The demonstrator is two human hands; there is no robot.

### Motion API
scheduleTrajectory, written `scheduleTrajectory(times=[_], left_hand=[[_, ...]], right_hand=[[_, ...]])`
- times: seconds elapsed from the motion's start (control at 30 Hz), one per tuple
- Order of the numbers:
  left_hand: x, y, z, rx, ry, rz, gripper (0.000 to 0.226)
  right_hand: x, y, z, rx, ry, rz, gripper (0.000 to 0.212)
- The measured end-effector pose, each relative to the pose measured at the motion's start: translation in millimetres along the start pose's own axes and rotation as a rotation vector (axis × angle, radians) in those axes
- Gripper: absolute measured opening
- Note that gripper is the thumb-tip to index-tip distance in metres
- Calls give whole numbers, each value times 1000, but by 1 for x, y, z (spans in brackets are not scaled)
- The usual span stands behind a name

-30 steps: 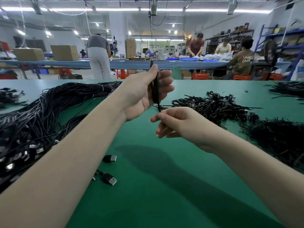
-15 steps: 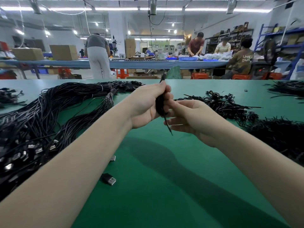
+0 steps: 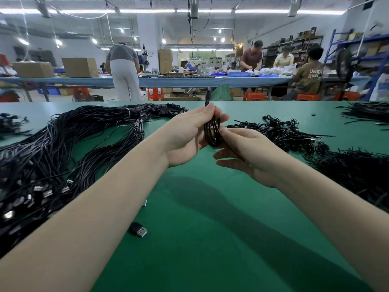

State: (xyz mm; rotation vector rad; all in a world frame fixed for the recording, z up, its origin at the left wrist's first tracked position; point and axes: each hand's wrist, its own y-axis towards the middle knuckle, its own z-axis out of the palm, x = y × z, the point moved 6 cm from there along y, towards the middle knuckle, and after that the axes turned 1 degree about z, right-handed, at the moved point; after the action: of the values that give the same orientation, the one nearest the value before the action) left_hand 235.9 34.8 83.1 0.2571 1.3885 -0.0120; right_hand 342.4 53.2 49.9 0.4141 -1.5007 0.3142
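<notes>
coiled cable (image 3: pixel 213 134) half-hidden, cable heap (image 3: pixel 42 157) cropped

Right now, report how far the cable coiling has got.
Done: a heap of coiled cables lies on the right. In hand: the left hand grips a coiled cable, the right hand pinches its lower loops. Left: the big bundle of uncoiled cables on the left.
</notes>
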Motion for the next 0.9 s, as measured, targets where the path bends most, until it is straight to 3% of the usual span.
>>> scheduleTrajectory(times=[0.13, 0.23, 0.43, 0.7, 0.9], left_hand=[[0, 1, 3, -6, 146, 59, 30], [-1, 2, 5, -7, 237, 79, 30], [-4, 2, 0, -16, 265, 106, 30], [10, 6, -2, -36, 319, 108, 29], [41, 10, -1, -220, 296, 73, 31]], right_hand=[[1, -1, 4, 91, -69, -45, 37], [0, -1, 6, 109, -11, -65, 34], [0, -2, 6, 210, 43, -29, 45], [4, -3, 11, 28, -503, -283, 37], [-16, 5, 8, -146, -1042, -345, 29]])
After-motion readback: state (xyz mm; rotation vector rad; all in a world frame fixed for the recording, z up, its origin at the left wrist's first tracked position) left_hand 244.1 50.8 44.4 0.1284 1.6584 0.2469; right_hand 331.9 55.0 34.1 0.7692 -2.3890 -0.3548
